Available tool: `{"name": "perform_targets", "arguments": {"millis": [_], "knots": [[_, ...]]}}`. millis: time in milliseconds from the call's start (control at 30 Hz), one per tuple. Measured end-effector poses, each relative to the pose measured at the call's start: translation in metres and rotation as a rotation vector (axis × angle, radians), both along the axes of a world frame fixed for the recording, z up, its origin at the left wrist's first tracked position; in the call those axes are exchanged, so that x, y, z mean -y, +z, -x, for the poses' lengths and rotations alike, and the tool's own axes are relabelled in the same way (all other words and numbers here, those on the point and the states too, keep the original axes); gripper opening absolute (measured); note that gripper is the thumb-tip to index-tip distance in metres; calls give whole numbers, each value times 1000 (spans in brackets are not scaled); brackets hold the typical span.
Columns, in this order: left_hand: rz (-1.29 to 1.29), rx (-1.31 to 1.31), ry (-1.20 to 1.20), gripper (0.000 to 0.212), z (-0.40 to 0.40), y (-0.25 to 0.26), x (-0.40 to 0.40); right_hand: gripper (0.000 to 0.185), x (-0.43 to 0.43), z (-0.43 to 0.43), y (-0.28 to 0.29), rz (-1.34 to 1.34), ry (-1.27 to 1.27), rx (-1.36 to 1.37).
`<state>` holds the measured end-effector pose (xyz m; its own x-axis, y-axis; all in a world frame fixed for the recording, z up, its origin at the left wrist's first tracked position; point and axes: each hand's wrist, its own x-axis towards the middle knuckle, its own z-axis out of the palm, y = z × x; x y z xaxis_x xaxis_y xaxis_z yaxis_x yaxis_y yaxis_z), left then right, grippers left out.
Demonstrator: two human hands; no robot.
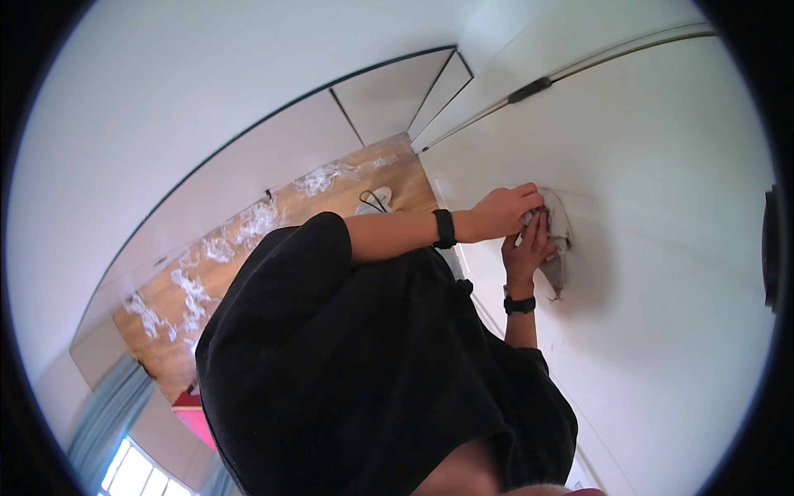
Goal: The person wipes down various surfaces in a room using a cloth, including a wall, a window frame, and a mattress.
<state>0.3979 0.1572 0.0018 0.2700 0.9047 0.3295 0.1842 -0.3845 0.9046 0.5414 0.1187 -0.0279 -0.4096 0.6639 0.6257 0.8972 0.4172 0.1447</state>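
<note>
My left hand [505,212] is at the upper side of a crumpled, greyish-white cloth rag [558,217], its fingers bent onto the fabric. Just below, my right hand [526,249] grips the same rag with its fingers gathered close to the left ones. A frayed, darker corner of the cloth dangles under the right hand. Behind the rag stands a large white panel [670,248], smooth and upright, on which a shadow falls. Whether the cloth touches the panel I cannot tell. Each wrist wears a black band.
A thin metal strip with a dark handle-like piece [529,90] runs along the panel. White stringy scraps [254,223] lie on the wooden floor [409,180], near a white shoe [381,197]. Blue curtains [111,409] hang beside a window [139,471]. A pink-red object [195,421] is partly hidden.
</note>
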Motion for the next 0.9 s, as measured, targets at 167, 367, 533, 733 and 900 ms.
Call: {"name": "perform_targets", "arguments": {"millis": [167, 367, 533, 733, 900], "knots": [[204, -161, 123, 27, -1, -51, 11, 45, 2, 3, -38, 339, 171, -70], [348, -151, 244, 30, 25, -83, 45, 57, 6, 20, -58, 652, 318, -257], [314, -156, 344, 32, 83, -54, 74, 72, 10, 78, -47, 855, 462, -541], [152, -11, 758, 36, 168, -26, 108, 65, -2, 194, -30, 765, 741, -703], [-220, -128, 959, 53, 251, -10, 147, 58, 10, 315, 8, 540, 968, -677]]}}
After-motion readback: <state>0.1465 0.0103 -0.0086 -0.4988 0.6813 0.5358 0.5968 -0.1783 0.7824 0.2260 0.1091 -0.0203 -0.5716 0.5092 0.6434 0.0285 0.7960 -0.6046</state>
